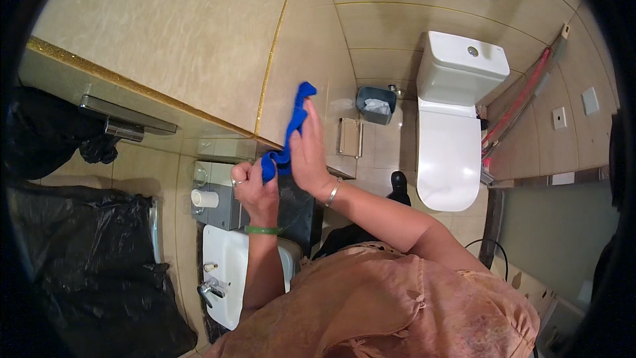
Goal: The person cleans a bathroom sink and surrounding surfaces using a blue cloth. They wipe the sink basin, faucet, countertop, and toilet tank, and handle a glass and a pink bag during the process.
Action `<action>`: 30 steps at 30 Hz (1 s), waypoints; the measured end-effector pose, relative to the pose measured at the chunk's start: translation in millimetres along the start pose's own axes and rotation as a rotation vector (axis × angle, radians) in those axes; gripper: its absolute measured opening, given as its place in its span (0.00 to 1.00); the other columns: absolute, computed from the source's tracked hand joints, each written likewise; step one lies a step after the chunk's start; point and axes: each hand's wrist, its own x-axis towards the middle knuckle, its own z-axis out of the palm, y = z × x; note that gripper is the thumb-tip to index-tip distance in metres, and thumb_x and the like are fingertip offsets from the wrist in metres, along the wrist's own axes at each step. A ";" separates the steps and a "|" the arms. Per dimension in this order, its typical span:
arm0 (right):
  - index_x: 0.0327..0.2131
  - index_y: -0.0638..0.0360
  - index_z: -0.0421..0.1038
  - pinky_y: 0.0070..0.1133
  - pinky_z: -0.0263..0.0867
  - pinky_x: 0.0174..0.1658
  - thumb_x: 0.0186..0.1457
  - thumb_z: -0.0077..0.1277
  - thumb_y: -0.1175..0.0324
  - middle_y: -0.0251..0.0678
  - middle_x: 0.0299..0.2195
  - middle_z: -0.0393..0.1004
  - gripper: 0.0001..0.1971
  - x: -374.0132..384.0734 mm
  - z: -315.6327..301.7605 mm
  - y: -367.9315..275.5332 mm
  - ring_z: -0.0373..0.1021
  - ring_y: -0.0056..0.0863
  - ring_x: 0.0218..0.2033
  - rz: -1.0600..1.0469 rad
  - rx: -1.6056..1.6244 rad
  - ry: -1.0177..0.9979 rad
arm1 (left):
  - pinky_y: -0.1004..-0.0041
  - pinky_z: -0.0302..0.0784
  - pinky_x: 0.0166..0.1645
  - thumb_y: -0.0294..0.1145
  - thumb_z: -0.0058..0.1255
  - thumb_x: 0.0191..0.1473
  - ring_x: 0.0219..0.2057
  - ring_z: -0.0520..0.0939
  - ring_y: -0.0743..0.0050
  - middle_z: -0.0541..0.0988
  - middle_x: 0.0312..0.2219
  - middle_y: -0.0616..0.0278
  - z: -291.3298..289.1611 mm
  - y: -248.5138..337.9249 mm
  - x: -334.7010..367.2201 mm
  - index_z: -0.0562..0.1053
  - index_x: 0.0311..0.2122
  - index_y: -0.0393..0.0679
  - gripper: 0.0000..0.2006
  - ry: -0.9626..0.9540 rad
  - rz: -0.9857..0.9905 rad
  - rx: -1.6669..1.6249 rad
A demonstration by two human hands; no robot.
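Far left we see a black bin bag point(86, 258), then white sink point(222, 272). Our left hand point(253, 189) is clenched on the blue cloth point(291, 129); right hand point(308, 152) flat, fingers extended, vs cloth at the tile wall point(199, 33). Right: small grey bin point(375, 105), white toilet point(454, 113).

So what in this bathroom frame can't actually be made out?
Head view only:
- Blue cloth: its lower end is bunched inside the left hand and behind the right hand, so its full shape is hidden.
- Sink: partly covered by the left forearm.
- Waste bin: contents too small to identify.
- Black bag: runs into the dark fisheye rim.
- Toilet: lid closed, bowl unseen.
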 end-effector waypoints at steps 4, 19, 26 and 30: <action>0.61 0.67 0.54 0.43 0.45 0.65 0.53 0.49 0.64 0.54 0.62 0.54 0.33 36.8 -0.9 -60.5 0.50 0.53 0.65 -0.485 0.083 -0.029 | 0.61 0.71 0.29 0.28 0.60 0.48 0.25 0.76 0.49 0.76 0.26 0.51 -26.3 3.5 8.3 0.76 0.39 0.37 0.12 0.135 -0.004 -0.209; 0.42 0.64 0.68 0.31 0.65 0.44 0.62 0.42 0.70 0.50 0.39 0.72 0.10 -24.9 -71.8 57.9 0.70 0.47 0.41 0.351 0.125 -0.105 | 0.68 0.67 0.56 0.13 0.42 0.53 0.49 0.72 0.66 0.68 0.48 0.55 60.2 105.6 -37.9 0.64 0.53 0.37 0.21 0.015 -0.334 -0.824; 0.39 0.63 0.70 0.33 0.66 0.39 0.59 0.46 0.68 0.52 0.31 0.73 0.10 36.3 -205.3 84.5 0.71 0.49 0.34 0.373 -0.302 0.241 | 0.75 0.74 0.45 0.17 0.42 0.58 0.40 0.76 0.75 0.75 0.43 0.59 159.1 173.8 38.3 0.69 0.49 0.35 0.13 -0.306 -0.530 -1.311; 0.41 0.66 0.70 0.36 0.66 0.42 0.57 0.49 0.65 0.51 0.35 0.72 0.13 112.4 -310.1 117.3 0.69 0.53 0.38 0.356 -0.711 0.289 | 0.80 0.74 0.39 0.22 0.51 0.58 0.36 0.76 0.80 0.76 0.37 0.62 255.2 249.9 111.4 0.68 0.43 0.38 0.09 -0.282 -0.598 -1.493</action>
